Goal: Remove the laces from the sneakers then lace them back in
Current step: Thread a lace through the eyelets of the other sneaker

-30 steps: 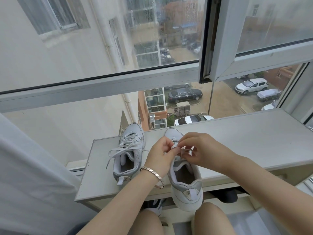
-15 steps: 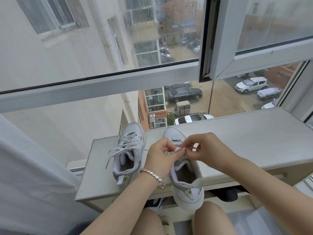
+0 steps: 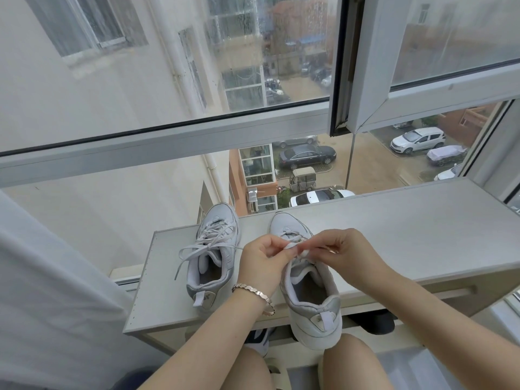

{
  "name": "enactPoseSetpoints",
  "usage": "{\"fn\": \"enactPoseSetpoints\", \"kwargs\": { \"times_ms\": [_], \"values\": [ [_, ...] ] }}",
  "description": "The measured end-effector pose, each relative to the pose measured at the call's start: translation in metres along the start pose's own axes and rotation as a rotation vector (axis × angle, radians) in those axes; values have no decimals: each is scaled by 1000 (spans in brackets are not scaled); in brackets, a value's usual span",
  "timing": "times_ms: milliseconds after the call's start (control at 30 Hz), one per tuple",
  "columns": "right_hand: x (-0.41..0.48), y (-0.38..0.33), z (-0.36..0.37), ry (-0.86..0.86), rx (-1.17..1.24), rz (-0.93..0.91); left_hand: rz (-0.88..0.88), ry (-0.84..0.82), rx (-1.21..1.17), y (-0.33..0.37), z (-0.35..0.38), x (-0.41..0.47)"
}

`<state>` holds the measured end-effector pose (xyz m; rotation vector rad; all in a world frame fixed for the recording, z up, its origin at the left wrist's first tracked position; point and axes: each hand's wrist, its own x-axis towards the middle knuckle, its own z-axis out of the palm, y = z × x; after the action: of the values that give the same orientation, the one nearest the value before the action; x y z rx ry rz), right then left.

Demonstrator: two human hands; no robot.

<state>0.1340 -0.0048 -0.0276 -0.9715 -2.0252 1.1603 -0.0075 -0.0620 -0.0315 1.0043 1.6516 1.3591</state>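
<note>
Both hands (image 3: pixel 306 254) pinching right sneaker's lace (image 3: pixel 292 245)

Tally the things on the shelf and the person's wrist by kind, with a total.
Sneakers: 2, the left sneaker and the right sneaker
Laces: 2, the left lace and the right lace
Bracelets: 1, the bracelet
Total: 5
</note>
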Motion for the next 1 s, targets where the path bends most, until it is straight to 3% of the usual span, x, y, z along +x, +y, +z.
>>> {"fn": "enactPoseSetpoints", "kwargs": {
  "times_ms": [133, 233, 333, 433, 500, 633, 700, 767, 900, 1000],
  "values": [
    [-2, 4, 1, 4, -287, -138, -37, 61, -47, 2, 3, -1],
    [-8, 9, 0, 80, -293, -234, -52, 158, -15, 4, 0, -2],
    [-13, 10, -3, 88, -135, -10, -72, 248, 58, -1, -9, -1],
    [-20, 15, -4, 123, 327, 285, -123, 256, 110, -3, -14, -4],
    [-23, 21, -1, 173, 504, 380, -165, 260, 103, -2, -17, -3],
    [-20, 19, -1, 232, 601, 486, -196, 243, 113, 0, -19, -1],
    [-18, 15, -5, 228, 475, 468, -217, 154, 143, 2, -18, -3],
    [-19, 11, -8, 189, 289, 326, -276, 52, 125, 4, -19, -7],
    [-20, 3, -5, -115, -227, 45, -286, -2, 54, 13, -20, -9],
    [-27, 2, 3, 7, -509, -94, -245, -61, 160, 19, -17, -3]
  ]
}}
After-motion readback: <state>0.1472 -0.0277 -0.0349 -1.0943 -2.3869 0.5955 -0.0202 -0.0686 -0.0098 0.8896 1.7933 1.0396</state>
